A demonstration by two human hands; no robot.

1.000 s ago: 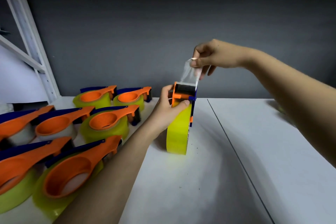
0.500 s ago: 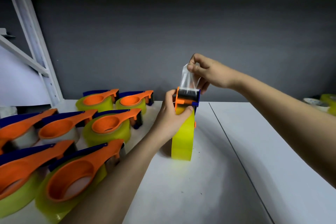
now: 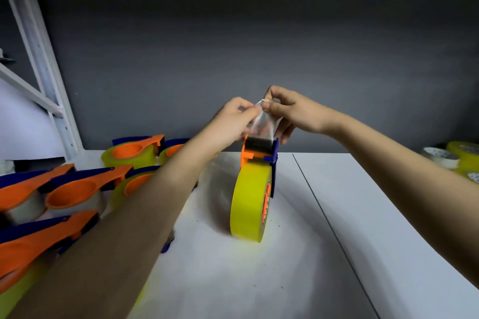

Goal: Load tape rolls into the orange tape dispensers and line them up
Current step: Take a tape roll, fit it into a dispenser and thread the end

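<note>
1. Pinching the clear tape tab (image 3: 261,122) from both sides, the left hand (image 3: 233,122) and right hand (image 3: 290,114) hold it up above the dispenser (image 3: 259,149); the fingers of each hand press thumb to fingertip on the tab's top edge.
2. Loading of this roll (image 3: 250,201) looks done – it sits in the dispenser, and the tab runs up out of the mouth. My guess is that threading or trimming the tab is the step in hand.
3. Loaded dispensers (image 3: 77,189) lie flat in rows at the bench's (image 3: 363,241) left edge, about seven in view. Spare rolls (image 3: 451,158) wait at the right edge, so more loading is left, and this unit is not yet lined up.
4. The roll stands on its rim mid-bench, near the far edge. Its axle runs left–right; the dispenser's mouth points up, its long axis upright.
</note>
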